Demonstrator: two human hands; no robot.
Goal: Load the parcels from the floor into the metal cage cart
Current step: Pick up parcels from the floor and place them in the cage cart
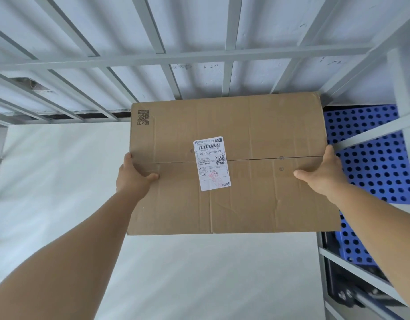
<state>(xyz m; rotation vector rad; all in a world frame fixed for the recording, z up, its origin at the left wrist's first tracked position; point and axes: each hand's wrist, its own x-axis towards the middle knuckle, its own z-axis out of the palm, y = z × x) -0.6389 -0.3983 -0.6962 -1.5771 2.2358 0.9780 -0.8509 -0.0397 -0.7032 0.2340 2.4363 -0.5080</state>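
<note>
**Parcel held at cage cart, both hands**

Parcel [234,167]: one brown cardboard box, flat and wide, top flaps meeting in a centre seam. White shipping label [212,163] stuck across the seam; printed QR code [143,117] near the far-left corner. Creases and small dents on the near half. Held up in front of the metal cage cart [227,51], far edge just beside the grey bars.

Left hand [132,173]: grip on the left edge of the box, thumb curled onto the top face, fingers hidden round the side.

Right hand [324,172]: grip on the right edge, thumb stretched across the top face, fingers hidden behind the edge.

Cart: grey metal bars, back and right side in view. Blue perforated panel [375,158] lies to the right, behind the right-hand bars.

Floor [60,169]: pale, plain, below the box.
</note>
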